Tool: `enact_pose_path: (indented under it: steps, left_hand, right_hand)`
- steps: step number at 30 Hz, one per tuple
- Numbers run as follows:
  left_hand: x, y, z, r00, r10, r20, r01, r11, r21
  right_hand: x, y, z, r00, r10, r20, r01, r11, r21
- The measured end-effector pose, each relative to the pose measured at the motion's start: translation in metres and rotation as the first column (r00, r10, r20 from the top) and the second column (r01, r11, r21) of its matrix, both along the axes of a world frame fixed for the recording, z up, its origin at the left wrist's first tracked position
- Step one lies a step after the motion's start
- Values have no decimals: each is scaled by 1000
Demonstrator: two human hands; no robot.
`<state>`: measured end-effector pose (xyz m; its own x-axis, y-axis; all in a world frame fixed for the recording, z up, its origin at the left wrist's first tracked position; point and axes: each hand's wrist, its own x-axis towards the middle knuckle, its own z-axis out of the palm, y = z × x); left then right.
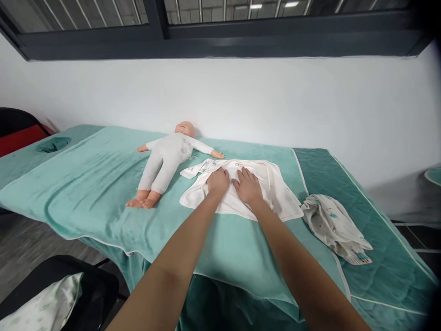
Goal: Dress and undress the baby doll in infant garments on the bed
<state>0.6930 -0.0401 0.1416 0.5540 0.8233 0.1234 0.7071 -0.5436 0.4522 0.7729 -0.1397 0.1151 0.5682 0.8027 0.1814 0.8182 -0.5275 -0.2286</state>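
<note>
A white baby top with a small green print lies spread on the green bed cover, one sleeve stretched out to the left. My left hand rests on its middle with the fingers curled in against the cloth. Beside it, my right hand lies flat on the fabric, fingers stretched out. Left of the top, a baby doll in a white body lies on its back, arms spread and head toward the wall. Its left-side hand comes near the top's upper edge.
A crumpled printed baby garment lies to the right on the bed. A black chair holding a printed cloth stands at the lower left. Behind the bed are a white wall and a dark window frame.
</note>
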Motion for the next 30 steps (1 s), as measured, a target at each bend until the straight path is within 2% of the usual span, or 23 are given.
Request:
enact_pose_path:
  steps: [2, 4, 7, 10, 12, 17, 22, 24, 26, 30]
  left_hand:
    - [-15, -7, 0, 995, -59, 80, 57, 998, 34]
    - [-37, -8, -3, 968, -99, 232, 83, 993, 79]
    - [-79, 7, -6, 892, -89, 442, 25, 989, 148]
    - [-116, 39, -10, 900, -16, 435, -90, 971, 221]
    - [-128, 58, -12, 921, 26, 388, -138, 955, 263]
    - [-121, 78, -17, 981, -39, 188, -11, 967, 256]
    - [-106, 87, -15, 996, -5, 93, -16, 974, 227]
    - [-104, 91, -13, 991, 12, 130, -42, 971, 236]
    - [-103, 94, -13, 971, 42, 235, -99, 966, 238]
    - [-105, 96, -14, 869, 42, 494, -189, 949, 251]
  right_hand:
    - [0, 4, -1, 1000, -15, 13, 15, 999, -38]
    - [1, 7, -3, 999, -10, 41, 13, 998, -62]
    - [1, 8, -6, 997, 4, 81, 0, 999, -46]
    - [-2, 5, -7, 991, -14, 134, 12, 1000, 15]
    - [-4, 4, -7, 984, -35, 177, 27, 998, 51]
    - [-5, 6, -7, 982, -84, 167, 80, 996, 31]
    - [-3, 8, -9, 986, -100, 133, 99, 995, 16]
    - [-1, 8, -10, 990, -64, 129, 62, 998, 20]
    - [3, 10, -10, 993, 16, 119, -18, 1000, 17]
    - [12, 21, -9, 975, 196, 108, -199, 980, 14]
